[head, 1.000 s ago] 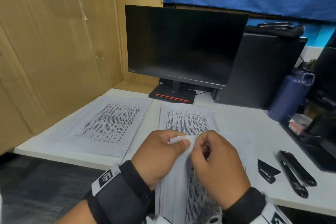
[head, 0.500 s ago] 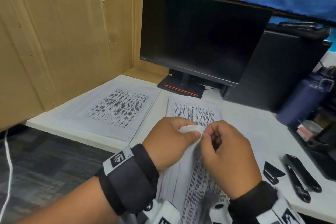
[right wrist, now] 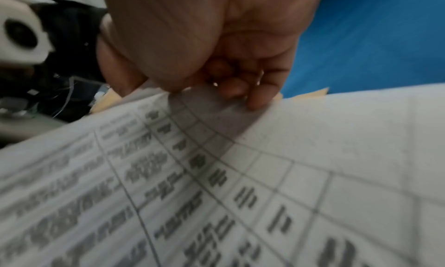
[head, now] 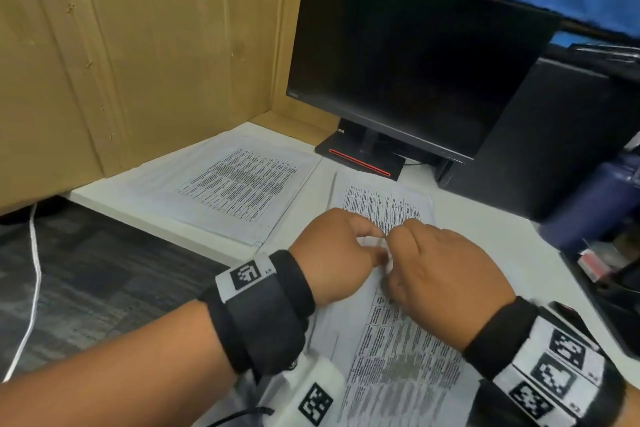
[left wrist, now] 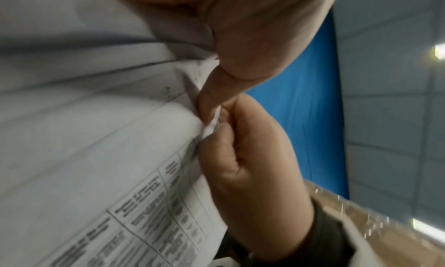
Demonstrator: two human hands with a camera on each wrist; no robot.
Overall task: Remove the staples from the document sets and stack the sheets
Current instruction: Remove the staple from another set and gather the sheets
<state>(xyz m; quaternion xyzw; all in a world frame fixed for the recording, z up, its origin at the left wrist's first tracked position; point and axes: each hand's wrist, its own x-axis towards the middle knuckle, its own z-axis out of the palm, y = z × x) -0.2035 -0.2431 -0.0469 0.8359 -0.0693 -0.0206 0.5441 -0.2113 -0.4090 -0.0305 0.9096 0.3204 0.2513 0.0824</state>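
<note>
I hold a stapled document set (head: 391, 350) of printed tables above the desk's front edge. My left hand (head: 367, 243) and my right hand (head: 396, 244) meet at its upper corner, and both pinch that corner with curled fingers. In the left wrist view the left thumb (left wrist: 211, 99) presses the folded corner against the right hand (left wrist: 240, 153); a small metal glint (left wrist: 216, 123) shows there. In the right wrist view the right hand (right wrist: 192, 42) curls over the sheet (right wrist: 216, 176). A pile of loose sheets (head: 239, 184) lies at the desk's left.
Another printed sheet (head: 384, 198) lies flat beyond my hands. A dark monitor (head: 408, 62) stands at the back, cardboard walls (head: 121, 62) close the left side. A blue bottle (head: 595, 198) and clutter sit on the right; a black tool (head: 568, 312) peeks out behind my right wrist.
Both hands still pinch the same corner and have closed tighter over it, so less of the white fold shows. The head view has swung left and nearer.
</note>
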